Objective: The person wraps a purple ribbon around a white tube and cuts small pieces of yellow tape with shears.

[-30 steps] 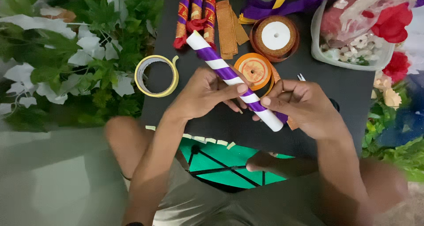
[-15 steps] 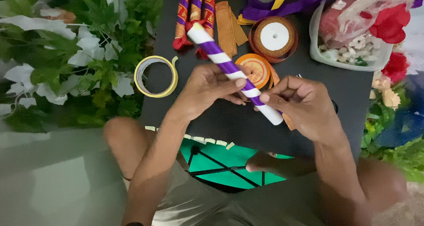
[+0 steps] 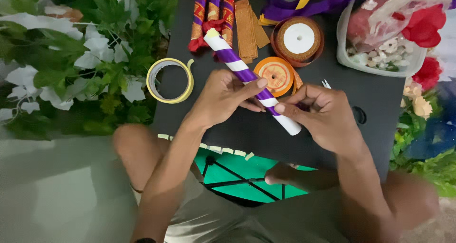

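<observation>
Along the left edge of the frame lies a bank of green and white leaves (image 3: 71, 57), and just right of it, on the black worktop (image 3: 380, 110), sits a ring of yellow tape (image 3: 169, 80). At the centre the left hand (image 3: 221, 98) is closed around the middle of a white tube wound with purple ribbon (image 3: 247, 74), its thumb lying along the top. The tube runs on a slant from the upper centre of the frame down to the lower right, where the right hand (image 3: 323, 114) pinches its white end between fingertips and thumb. Behind the tube, at the top centre, lie striped wrapped sticks (image 3: 212, 8) and a stack of tan strips (image 3: 247, 29). Right of these sit an orange ribbon spool (image 3: 274, 75) and a brown spool (image 3: 298, 38). At the upper right stands a clear tub (image 3: 380, 53) of small flowers beside red petals (image 3: 422, 29). A green panel (image 3: 237, 171) shows below the worktop's near edge.
</observation>
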